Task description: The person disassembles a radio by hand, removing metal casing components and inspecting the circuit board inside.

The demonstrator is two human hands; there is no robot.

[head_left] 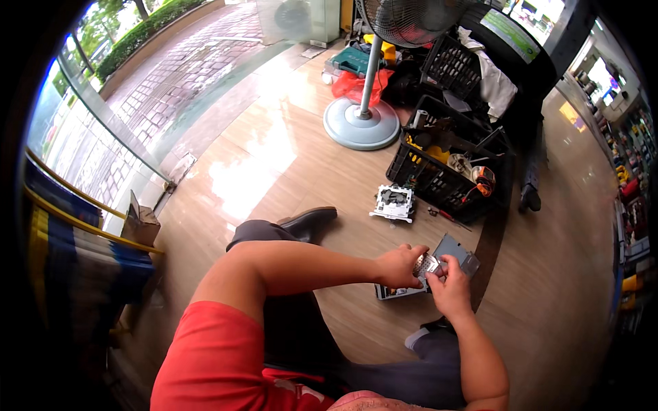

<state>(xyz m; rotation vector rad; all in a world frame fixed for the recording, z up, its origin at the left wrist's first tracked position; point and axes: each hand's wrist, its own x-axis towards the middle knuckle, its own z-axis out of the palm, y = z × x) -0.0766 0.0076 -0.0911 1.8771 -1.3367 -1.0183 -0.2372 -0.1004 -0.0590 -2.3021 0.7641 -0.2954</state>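
Note:
Both hands meet over an open grey case (455, 252) on the floor, in front of my bent legs. Between them is a small silvery metal piece (426, 264) dotted with holes; its exact kind I cannot make out. My left hand (399, 266) grips it from the left with the fingers curled round. From the right, my right hand (451, 286) pinches its edge with thumb and fingers. The hands hide much of the case's lower half. Beyond them lies a white plastic frame (394, 203) with dark parts inside, and beside it a red-handled screwdriver (441, 214).
A black crate (439, 171) of tools, with an orange-and-black meter (484, 179), stands ahead right. Behind it are another black crate (452, 68) and a tyre (510, 41). A standing fan's round base (361, 123) rests farther off. Blue-and-yellow stacked items (82, 240) line the left.

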